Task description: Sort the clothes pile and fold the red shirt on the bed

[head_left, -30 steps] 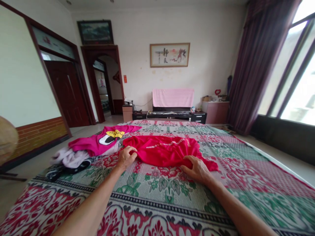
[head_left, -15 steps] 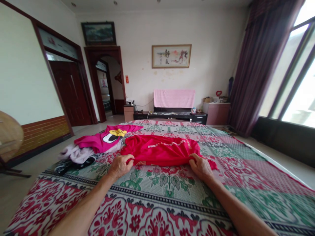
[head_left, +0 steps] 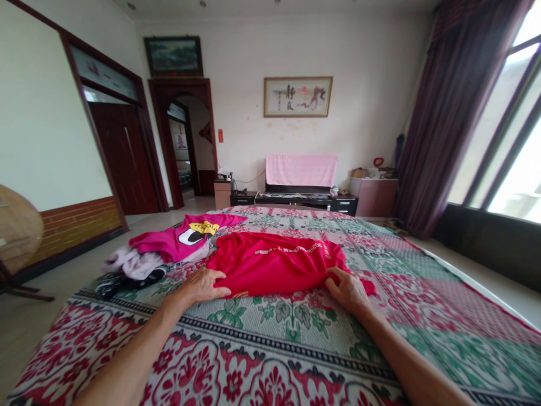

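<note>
From where I stand, the red shirt (head_left: 270, 273) lies roughly flat and a little rumpled on the flowered blanket (head_left: 422, 282), right in front of the person. A line of white writing (head_left: 287, 249) runs along its far side; it looks like it could begin with "2025", but it's upside down and too small to be sure. The pink shirt (head_left: 158, 245), just to the left, has dark letters on a yellow patch (head_left: 205, 228) that I can't make out; it lies over a pale garment (head_left: 137, 264). On the wall, the framed picture (head_left: 298, 97) carries a large 静.

The left hand (head_left: 207, 286) rests at the red shirt's near left corner, thumb and fingers parted over the cloth. The right hand (head_left: 347, 289) touches the near right edge, fingers bent; I can't tell whether it pinches the fabric.
</note>
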Demonstrator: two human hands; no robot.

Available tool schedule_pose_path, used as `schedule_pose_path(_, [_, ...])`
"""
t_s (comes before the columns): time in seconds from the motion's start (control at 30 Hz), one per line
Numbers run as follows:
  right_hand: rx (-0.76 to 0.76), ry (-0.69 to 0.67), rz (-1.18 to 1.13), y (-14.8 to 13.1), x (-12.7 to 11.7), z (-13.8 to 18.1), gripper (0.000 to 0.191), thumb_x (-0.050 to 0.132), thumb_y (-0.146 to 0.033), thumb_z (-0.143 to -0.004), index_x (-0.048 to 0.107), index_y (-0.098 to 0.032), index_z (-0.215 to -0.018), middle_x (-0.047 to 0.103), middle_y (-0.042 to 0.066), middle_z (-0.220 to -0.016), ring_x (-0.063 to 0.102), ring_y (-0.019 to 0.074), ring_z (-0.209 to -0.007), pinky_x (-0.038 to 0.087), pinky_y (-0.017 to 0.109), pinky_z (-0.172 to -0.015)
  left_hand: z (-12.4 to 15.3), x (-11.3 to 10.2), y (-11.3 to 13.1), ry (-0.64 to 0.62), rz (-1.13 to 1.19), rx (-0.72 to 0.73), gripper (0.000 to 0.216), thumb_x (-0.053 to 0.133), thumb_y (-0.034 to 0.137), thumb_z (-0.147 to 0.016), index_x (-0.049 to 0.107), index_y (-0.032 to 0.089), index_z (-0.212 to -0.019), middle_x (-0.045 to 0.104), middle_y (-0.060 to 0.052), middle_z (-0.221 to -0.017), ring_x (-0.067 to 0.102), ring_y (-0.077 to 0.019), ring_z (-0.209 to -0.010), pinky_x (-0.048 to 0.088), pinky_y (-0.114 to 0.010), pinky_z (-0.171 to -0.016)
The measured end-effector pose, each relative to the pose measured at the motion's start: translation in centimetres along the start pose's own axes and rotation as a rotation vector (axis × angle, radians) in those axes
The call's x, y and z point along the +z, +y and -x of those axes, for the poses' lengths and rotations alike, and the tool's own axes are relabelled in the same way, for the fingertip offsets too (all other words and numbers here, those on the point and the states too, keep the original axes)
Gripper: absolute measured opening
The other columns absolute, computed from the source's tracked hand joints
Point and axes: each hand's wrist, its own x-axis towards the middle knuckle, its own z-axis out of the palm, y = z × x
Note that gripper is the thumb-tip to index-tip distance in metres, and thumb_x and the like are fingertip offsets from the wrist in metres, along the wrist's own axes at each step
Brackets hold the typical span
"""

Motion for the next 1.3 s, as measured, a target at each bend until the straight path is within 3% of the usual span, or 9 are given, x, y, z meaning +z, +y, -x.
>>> schedule_pose_path(0.17, [-0.092,-0.020,0.009,-0.5,-0.2,0.3,0.025,0.045,-0.029,-0.078,0.066,-0.022,-0.091,0.069,0.002,-0.074,0.063,0.0169,-0.068,0.041,0.024,-0.062,0.1,-1.8,0.2,-0.141,0.023,0.008,0.027,0.049,0.036,-0.072,0.067,0.019,-0.061,0.056,0.002,-0.054,0.050,-0.0113,-0.054,0.031,-0.021,-0.054])
schedule_pose_path(0.33, [-0.267,-0.096,-0.033,-2.2,-0.2,0.6,0.024,0.044,-0.025,-0.077,0.065,-0.020,-0.088,0.069,0.003,-0.076,0.062,0.0154,-0.067,0.041,0.023,-0.064,0.6,-3.2,-1.9,-0.273,0.069,-0.121,0.021,0.053,0.035,-0.062,0.063,0.019,-0.054,0.049,0.004,-0.048,0.041,-0.0098,-0.048,0.025,-0.021,-0.046])
schedule_pose_path(0.5, [-0.341,-0.171,-0.057,-3.3,-0.2,0.8,0.020,0.042,-0.021,-0.077,0.062,-0.019,-0.078,0.063,0.001,-0.065,0.056,0.0128,-0.057,0.036,0.022,-0.056,1.0,-2.9,-2.7,-0.290,0.025,-0.213,0.019,0.055,0.034,-0.059,0.060,0.019,-0.050,0.044,0.005,-0.043,0.037,-0.0094,-0.043,0.022,-0.022,-0.044])
schedule_pose_path(0.63, [-0.306,-0.157,-0.068,-3.1,-0.2,0.8,0.018,0.043,-0.023,-0.078,0.061,-0.019,-0.080,0.063,0.001,-0.066,0.055,0.0121,-0.056,0.034,0.021,-0.055,0.7,-2.3,-2.3,-0.153,-0.027,-0.151,0.021,0.055,0.036,-0.064,0.063,0.020,-0.053,0.051,0.003,-0.049,0.047,-0.0114,-0.050,0.028,-0.023,-0.049])
schedule_pose_path(0.83, [-0.296,-0.158,-0.075,-3.0,-0.1,0.7,0.018,0.044,-0.022,-0.076,0.062,-0.019,-0.077,0.062,0.000,-0.064,0.055,0.0121,-0.056,0.035,0.021,-0.055,-0.3,-0.9,-1.7,0.204,-0.151,-0.093,0.027,0.050,0.040,-0.077,0.070,0.026,-0.089,0.067,-0.002,-0.076,0.060,-0.0171,-0.069,0.041,-0.025,-0.065])
schedule_pose_path(0.97, [-0.312,-0.166,-0.106,-3.2,-0.5,0.8,0.019,0.044,-0.024,-0.079,0.061,-0.019,-0.074,0.061,0.000,-0.062,0.053,0.0116,-0.054,0.035,0.021,-0.054,-0.7,0.8,-2.0,0.387,-0.199,-0.007,0.027,0.045,0.037,-0.083,0.068,0.024,-0.090,0.067,-0.004,-0.088,0.062,-0.0175,-0.078,0.045,-0.025,-0.073])
schedule_pose_path(1.1, [-0.325,-0.182,-0.179,-3.4,-1.0,1.0,0.029,0.041,-0.036,-0.087,0.062,-0.019,-0.077,0.062,0.001,-0.066,0.054,0.0120,-0.058,0.038,0.021,-0.057,-1.0,2.8,-3.2,0.411,-0.156,0.112,0.022,0.046,0.030,-0.082,0.066,0.021,-0.082,0.066,-0.006,-0.093,0.060,-0.0180,-0.087,0.045,-0.028,-0.085])
schedule_pose_path(1.3, [-0.279,-0.146,-0.179,-3.2,-1.0,1.1,0.042,0.031,-0.042,-0.092,0.057,-0.018,-0.070,0.058,0.001,-0.063,0.050,0.0118,-0.056,0.037,0.022,-0.058,-0.9,4.3,-3.7,0.428,-0.095,0.075,0.022,0.044,0.027,-0.082,0.065,0.020,-0.081,0.067,-0.007,-0.089,0.061,-0.0195,-0.086,0.046,-0.031,-0.084])
